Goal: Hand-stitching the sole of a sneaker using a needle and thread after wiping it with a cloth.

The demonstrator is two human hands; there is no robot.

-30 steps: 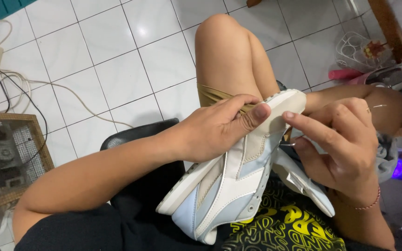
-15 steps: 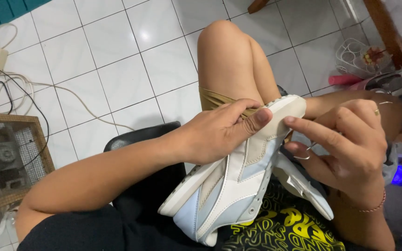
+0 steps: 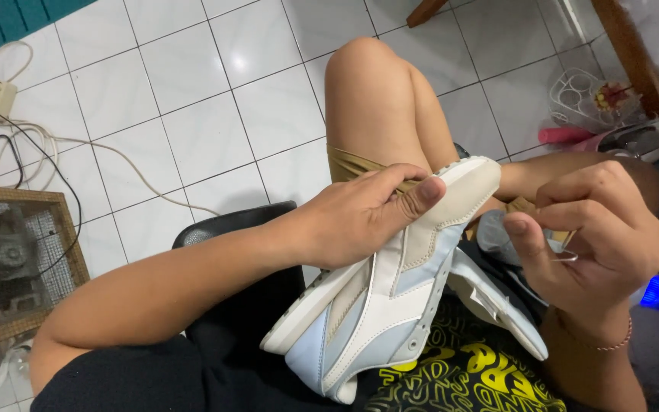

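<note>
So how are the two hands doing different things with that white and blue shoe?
The left hand grips the shoe around its toe end, thumb pressed on the sole edge; the right hand stays off that end, fingers curled beside the shoe's opening. The right wrist wears a thin bracelet; the left is bare. Both are bare hands, close together over the lap.

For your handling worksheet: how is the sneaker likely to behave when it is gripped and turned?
The sneaker probably holds its shape: the left hand grips only its toe end, yet it does not sag. It looks light, held up by that one hand. Its smooth panels may be slightly slippery.
</note>
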